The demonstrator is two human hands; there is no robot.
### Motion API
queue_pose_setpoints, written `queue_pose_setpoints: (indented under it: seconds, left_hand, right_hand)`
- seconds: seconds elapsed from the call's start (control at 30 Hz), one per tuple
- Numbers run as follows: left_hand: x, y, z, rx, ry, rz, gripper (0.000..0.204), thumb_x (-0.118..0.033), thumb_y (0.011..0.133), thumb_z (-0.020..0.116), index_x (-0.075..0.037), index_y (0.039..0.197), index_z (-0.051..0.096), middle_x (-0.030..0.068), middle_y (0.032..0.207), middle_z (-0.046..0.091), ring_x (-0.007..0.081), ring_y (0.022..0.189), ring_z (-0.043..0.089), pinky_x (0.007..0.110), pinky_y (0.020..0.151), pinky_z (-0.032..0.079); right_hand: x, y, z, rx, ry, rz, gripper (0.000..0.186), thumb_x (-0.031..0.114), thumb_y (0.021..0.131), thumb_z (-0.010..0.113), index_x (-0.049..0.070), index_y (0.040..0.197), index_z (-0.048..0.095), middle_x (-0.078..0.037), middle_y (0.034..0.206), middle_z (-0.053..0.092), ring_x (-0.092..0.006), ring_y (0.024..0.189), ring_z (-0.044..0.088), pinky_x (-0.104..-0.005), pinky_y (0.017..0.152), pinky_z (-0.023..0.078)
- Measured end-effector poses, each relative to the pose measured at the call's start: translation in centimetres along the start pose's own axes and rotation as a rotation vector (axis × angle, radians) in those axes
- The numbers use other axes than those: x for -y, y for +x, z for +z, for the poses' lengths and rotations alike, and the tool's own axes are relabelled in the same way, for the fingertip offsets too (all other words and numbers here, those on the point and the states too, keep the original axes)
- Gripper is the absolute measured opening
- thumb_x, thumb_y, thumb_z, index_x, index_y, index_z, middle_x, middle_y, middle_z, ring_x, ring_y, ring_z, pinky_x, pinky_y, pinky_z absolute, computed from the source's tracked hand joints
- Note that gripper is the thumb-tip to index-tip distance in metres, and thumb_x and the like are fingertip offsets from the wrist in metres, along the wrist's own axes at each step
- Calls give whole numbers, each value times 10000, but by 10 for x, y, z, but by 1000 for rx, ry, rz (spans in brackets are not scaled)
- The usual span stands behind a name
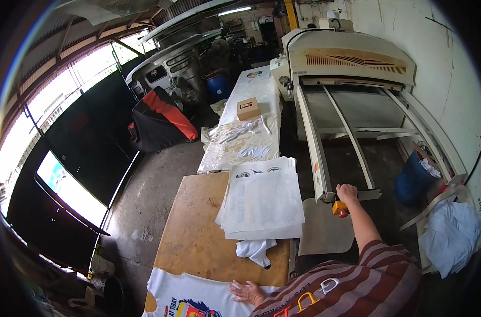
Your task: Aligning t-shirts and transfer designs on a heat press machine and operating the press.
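My left hand (pixel 246 292) lies flat with spread fingers on a white garment (pixel 172 288) with a colourful print, at the near end of a brown tabletop (pixel 193 222). Out to the right, my right hand (pixel 347 193) is closed over the near end bar of a metal frame (pixel 315 158). That frame extends from a large cream-coloured machine (pixel 351 53). Just below the right hand sits a yellow control box (pixel 339 208) with a red button. Ahead of my left hand, a stack of pale printed sheets (pixel 261 201) rests on the tabletop, with a white cloth (pixel 255 251) partly under it.
A long covered table (pixel 251 132) carries a cardboard box (pixel 248 109) and white scraps. Blue drums (pixel 409 179) and a heap of white fabric (pixel 449 232) stand at the right. A black-and-red cover (pixel 164 121) drapes something at the left, near a parked vehicle (pixel 172 66).
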State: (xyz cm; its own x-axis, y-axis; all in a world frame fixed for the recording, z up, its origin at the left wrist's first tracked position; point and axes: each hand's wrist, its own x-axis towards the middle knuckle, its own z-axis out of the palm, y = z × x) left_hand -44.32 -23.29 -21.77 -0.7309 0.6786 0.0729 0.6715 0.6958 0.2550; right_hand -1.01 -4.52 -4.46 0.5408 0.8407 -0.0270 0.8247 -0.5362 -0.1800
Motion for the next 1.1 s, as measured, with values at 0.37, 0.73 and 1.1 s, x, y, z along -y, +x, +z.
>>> queue_pose_setpoints:
  seconds: [0.37,0.73,1.1]
  left_hand:
    - [17,17,-11,100,-328,-3,625,-343,777,520,-97,1318,328,100,1442,158,236,1341,91,544,1032,-8]
    - [204,-63,1,-533,135,-79,528,-386,788,434,-130,1250,456,94,1284,440,273,1161,420,498,955,286]
    - [178,-79,-34,-440,303,127,529,-352,785,442,-165,1280,429,104,1315,409,258,1194,392,476,992,259]
  right_hand:
    - [11,5,0,77,-8,-49,447,305,849,317,4,908,643,-205,991,602,-324,962,570,-401,859,439]
    - [12,-1,2,100,-50,-102,453,297,858,297,8,956,631,-194,1013,602,-306,971,571,-401,848,442]
    - [-4,5,10,24,-56,-112,462,294,874,285,-16,918,625,-212,990,600,-331,978,555,-436,875,398]
